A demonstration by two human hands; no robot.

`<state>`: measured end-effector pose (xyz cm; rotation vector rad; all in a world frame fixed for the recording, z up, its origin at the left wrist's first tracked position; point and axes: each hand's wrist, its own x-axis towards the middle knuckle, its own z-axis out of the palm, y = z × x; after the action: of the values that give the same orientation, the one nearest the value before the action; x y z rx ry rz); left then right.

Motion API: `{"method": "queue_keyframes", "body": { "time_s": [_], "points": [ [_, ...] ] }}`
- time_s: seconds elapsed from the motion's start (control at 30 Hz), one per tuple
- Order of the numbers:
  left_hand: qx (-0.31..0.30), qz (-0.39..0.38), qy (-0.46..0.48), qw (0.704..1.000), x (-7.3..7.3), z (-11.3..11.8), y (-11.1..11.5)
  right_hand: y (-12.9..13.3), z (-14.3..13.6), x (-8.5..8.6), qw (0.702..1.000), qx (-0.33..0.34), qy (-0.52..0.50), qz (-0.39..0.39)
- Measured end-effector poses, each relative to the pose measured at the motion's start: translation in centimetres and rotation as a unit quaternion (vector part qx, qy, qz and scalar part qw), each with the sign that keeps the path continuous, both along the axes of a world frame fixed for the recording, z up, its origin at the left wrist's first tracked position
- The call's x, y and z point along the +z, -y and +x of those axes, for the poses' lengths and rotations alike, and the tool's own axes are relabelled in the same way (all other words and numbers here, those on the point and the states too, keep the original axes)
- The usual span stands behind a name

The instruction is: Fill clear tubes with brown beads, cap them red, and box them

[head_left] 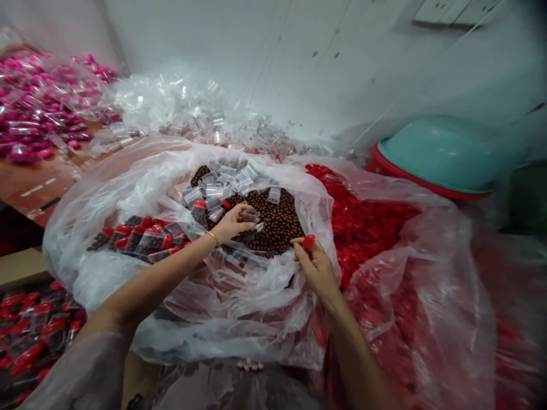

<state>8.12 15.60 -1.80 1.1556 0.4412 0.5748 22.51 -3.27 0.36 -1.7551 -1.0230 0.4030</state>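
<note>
My left hand (236, 223) is closed on a small clear plastic tube (249, 216) with dark beads in it, just above a heap of brown beads (280, 221). Between the fingers and thumb of my right hand (315, 263) is a red cap (308, 242), at the right rim of the bead heap. Empty clear tubes (226, 179) lie on the beads, behind my left hand. Filled tubes with red caps (147, 239) are gathered to the left of my left forearm. The beads sit in a wide, open plastic bag (115, 171).
Loose red caps (363, 228) fill another plastic bag at right. More filled, red-capped tubes (36, 327) are piled at lower left. Pink pieces (38, 108) and clear tubes (171, 102) are heaped along the wall. A teal basin (448, 151) rests at back right.
</note>
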Motion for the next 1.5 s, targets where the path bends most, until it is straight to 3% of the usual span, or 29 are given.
{"method": "queue_keyframes", "body": {
  "time_s": [0.13,0.27,0.43,0.6,0.7,0.93,1.27,1.5],
  "points": [
    [-0.004,0.062,-0.022,0.998,0.7,-0.2,0.8,-0.8,-0.6,1.0,0.967,0.012,-0.251,0.051],
    [-0.042,0.044,-0.032,0.998,1.6,-0.1,1.9,-2.9,-1.3,1.5,0.94,0.032,-0.306,0.144],
    [-0.081,-0.047,0.005,0.996,2.3,0.0,3.7,-5.6,-2.4,0.6,0.94,0.102,-0.239,0.22],
    [-0.068,-0.125,0.049,0.989,2.2,-0.2,5.7,-5.6,-3.3,0.2,0.923,0.194,-0.252,0.214],
    [-0.058,-0.163,0.058,0.983,2.2,-0.5,6.9,-4.7,-3.3,0.1,0.929,0.191,-0.239,0.21],
    [-0.05,-0.18,0.061,0.981,2.9,-0.8,9.3,-2.7,-3.0,-0.1,0.971,0.148,-0.084,0.168],
    [-0.059,-0.201,0.059,0.976,3.2,-1.8,9.8,-1.3,-3.6,0.8,0.958,0.233,0.002,0.169],
    [-0.074,-0.222,0.052,0.971,2.7,-1.7,10.6,0.0,-4.9,0.5,0.967,0.209,0.036,0.141]
  ]
}}
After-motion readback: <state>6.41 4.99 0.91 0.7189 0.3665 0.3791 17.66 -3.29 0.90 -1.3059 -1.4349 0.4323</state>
